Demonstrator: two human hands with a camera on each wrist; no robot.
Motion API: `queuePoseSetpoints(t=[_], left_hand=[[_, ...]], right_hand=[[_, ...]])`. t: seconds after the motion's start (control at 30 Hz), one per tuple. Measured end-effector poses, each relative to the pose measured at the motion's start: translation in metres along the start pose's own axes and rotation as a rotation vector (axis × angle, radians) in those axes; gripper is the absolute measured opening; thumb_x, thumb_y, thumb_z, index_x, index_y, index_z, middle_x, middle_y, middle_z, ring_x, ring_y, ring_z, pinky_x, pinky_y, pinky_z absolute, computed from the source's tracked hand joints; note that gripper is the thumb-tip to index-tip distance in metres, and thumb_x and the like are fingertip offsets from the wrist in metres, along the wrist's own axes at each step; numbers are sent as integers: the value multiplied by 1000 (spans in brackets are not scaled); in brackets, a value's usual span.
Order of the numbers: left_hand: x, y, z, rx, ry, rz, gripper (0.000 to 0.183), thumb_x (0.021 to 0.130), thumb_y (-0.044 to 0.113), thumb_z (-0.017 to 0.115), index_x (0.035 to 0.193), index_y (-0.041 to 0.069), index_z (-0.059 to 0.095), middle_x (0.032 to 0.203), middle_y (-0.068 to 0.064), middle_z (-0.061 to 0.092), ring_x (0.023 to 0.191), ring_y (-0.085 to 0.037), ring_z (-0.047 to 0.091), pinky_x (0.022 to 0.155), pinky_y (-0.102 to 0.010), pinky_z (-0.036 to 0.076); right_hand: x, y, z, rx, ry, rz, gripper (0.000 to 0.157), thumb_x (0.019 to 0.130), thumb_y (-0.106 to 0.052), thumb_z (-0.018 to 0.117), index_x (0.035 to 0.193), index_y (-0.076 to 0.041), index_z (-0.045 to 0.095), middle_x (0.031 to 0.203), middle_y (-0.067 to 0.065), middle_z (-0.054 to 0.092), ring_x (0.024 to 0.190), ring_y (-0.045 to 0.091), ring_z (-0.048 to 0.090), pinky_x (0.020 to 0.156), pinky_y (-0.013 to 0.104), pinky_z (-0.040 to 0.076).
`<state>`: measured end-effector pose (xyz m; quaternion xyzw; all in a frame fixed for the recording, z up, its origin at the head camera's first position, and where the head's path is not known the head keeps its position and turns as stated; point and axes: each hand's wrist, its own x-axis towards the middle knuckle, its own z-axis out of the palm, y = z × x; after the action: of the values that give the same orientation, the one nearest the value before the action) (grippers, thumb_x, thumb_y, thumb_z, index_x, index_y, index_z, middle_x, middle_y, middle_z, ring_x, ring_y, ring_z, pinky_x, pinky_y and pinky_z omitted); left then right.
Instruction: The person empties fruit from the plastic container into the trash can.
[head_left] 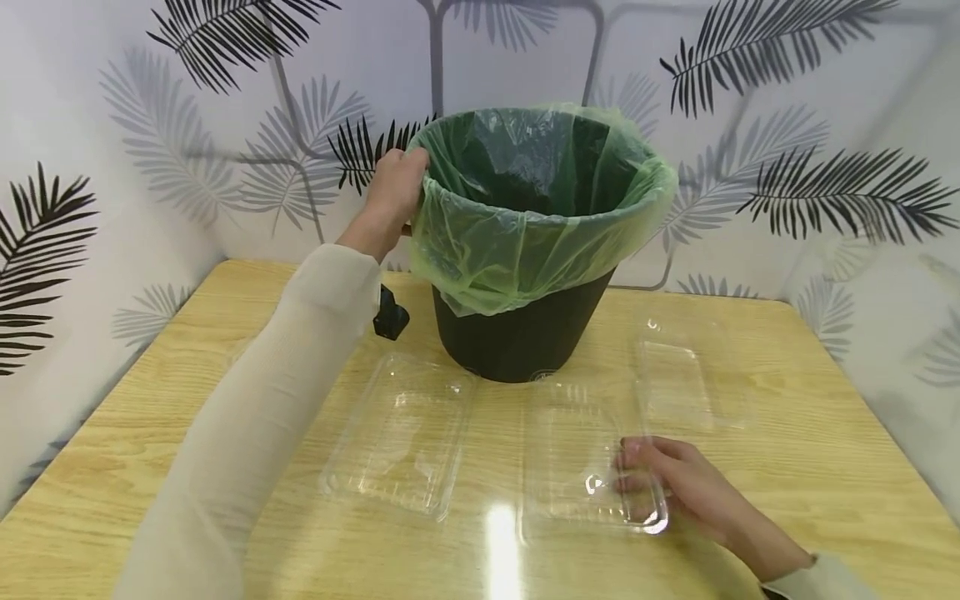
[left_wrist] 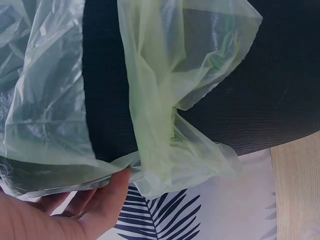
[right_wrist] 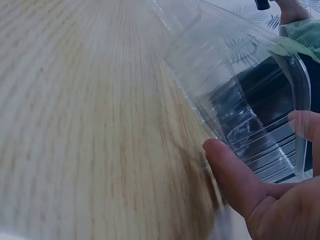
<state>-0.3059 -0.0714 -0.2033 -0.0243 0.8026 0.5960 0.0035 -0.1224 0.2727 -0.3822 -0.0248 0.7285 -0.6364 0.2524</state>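
Note:
A black trash bin stands on the table, lined with a thin green plastic bag folded over its rim. My left hand grips the rim at the left, with the bag's edge under its fingers; the left wrist view shows the bag bunched beside the thumb. At the front right, my right hand holds a clear plastic container by its right side. In the right wrist view, the thumb and fingers are at opposite sides of the container's edge.
A second clear container lies to the left on the wooden table, and another clear plastic piece lies at the back right. Behind the left forearm sits a small black object. Leaf-patterned walls surround the table.

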Motion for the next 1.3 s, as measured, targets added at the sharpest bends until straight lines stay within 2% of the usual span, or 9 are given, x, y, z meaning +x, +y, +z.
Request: queuePoseSetpoints(t=[0.1, 0.3, 0.5, 0.7, 0.8, 0.97, 1.07, 1.13, 1.3], left_hand=[[0, 0, -1, 5, -2, -2, 41, 99, 34, 29, 135, 15, 37, 127, -4, 37, 100, -19, 40, 87, -47, 44], [-1, -1, -2, 7, -10, -2, 37, 99, 34, 29, 130, 16, 39, 103, -1, 37, 82, -17, 38, 81, -43, 42], [0, -3, -3, 1, -16, 12, 27, 98, 33, 30, 117, 15, 38, 81, -1, 31, 59, -14, 25, 78, -43, 40], [0, -4, -4, 2, -20, 20, 24, 97, 32, 32, 112, 14, 38, 83, -1, 33, 61, -14, 29, 78, -43, 41], [1, -4, -4, -2, -19, 23, 25, 96, 32, 33, 112, 14, 39, 91, 0, 35, 69, -15, 35, 80, -44, 43], [0, -6, -6, -8, -53, 26, 46, 98, 39, 33, 138, 16, 37, 123, -2, 41, 99, -18, 44, 92, -46, 46], [-1, -7, -8, -10, -78, 26, 55, 99, 42, 33, 148, 18, 27, 144, -4, 33, 120, -19, 41, 99, -47, 45], [-1, -7, -9, -15, -87, 30, 56, 99, 44, 33, 149, 18, 27, 146, -4, 31, 126, -19, 39, 100, -47, 44], [-2, -10, -11, -10, -101, 40, 58, 99, 48, 31, 148, 17, 28, 131, -5, 37, 115, -19, 41, 100, -46, 44]], right_hand=[[1, 0, -2, -44, -7, -2, 64, 102, -30, 42, 138, 21, 23, 122, 16, 55, 100, 19, 65, 78, 41, 56], [4, -1, -4, -143, 16, 4, 61, 102, -29, 42, 134, 22, 31, 123, 30, 51, 100, 28, 67, 76, 38, 57], [7, -8, -1, -277, 104, 19, 51, 100, -32, 48, 114, 17, 52, 106, 20, 63, 87, 24, 69, 67, 35, 58], [9, -11, -1, -342, 121, 10, 38, 99, -30, 49, 90, 6, 58, 85, 9, 65, 75, 18, 69, 58, 29, 55], [9, -10, -3, -374, 121, 2, 36, 99, -29, 49, 85, 2, 57, 85, 10, 63, 73, 18, 68, 56, 29, 54], [4, -14, -5, -426, 116, -7, 40, 100, -26, 47, 103, 12, 58, 92, 13, 63, 77, 18, 67, 58, 30, 56], [2, -23, -9, -463, 148, 0, 46, 101, -26, 47, 119, 16, 53, 93, 14, 64, 77, 18, 65, 62, 31, 57], [2, -30, -13, -486, 179, 3, 48, 100, -25, 47, 125, 15, 49, 97, 16, 64, 77, 19, 65, 65, 33, 57], [1, -45, -22, -549, 206, -28, 47, 101, -24, 47, 128, 14, 47, 103, 22, 63, 79, 20, 67, 67, 33, 58]])
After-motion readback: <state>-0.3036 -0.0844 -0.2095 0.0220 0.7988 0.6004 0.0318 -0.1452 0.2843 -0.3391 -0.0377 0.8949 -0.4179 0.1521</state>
